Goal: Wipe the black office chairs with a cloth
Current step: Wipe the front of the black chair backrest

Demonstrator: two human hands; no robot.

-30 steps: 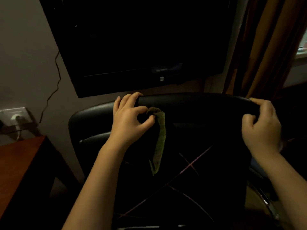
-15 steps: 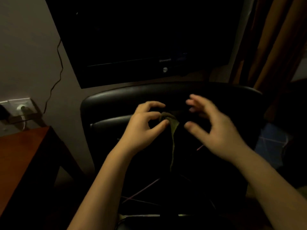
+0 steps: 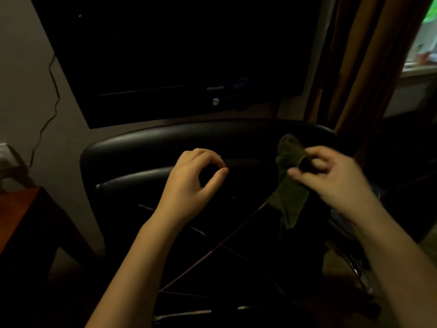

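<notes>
- Over the padded top of the black office chair (image 3: 165,143), which stood with its back toward the viewer, two bare forearms reached in from the near edge.
- At the right, the right grip (image 3: 335,178) was closed on an olive-green cloth (image 3: 292,195), its thumb and fingers pinching the upper part. That area was blurred, so the finer lie of the fingers could not be told.
- The cloth hung in front of the right part of the chair back, bunched above the fingers, with its lower end drooping down. Whether it touched the chair could not be told.
- Left of the cloth and apart from it, the left grip (image 3: 194,183) had its fingers curled. The thumb and forefinger tips nearly met in a ring, with nothing between them.
- Beyond the chair, a dark television (image 3: 177,55) filled the far wall, and a thin cable (image 3: 50,91) ran down the wall to its left.
- A reddish wooden worktop (image 3: 16,214) showed at the left edge.
- A brown curtain (image 3: 369,67) hung at the far right beside a bright window (image 3: 425,39).
</notes>
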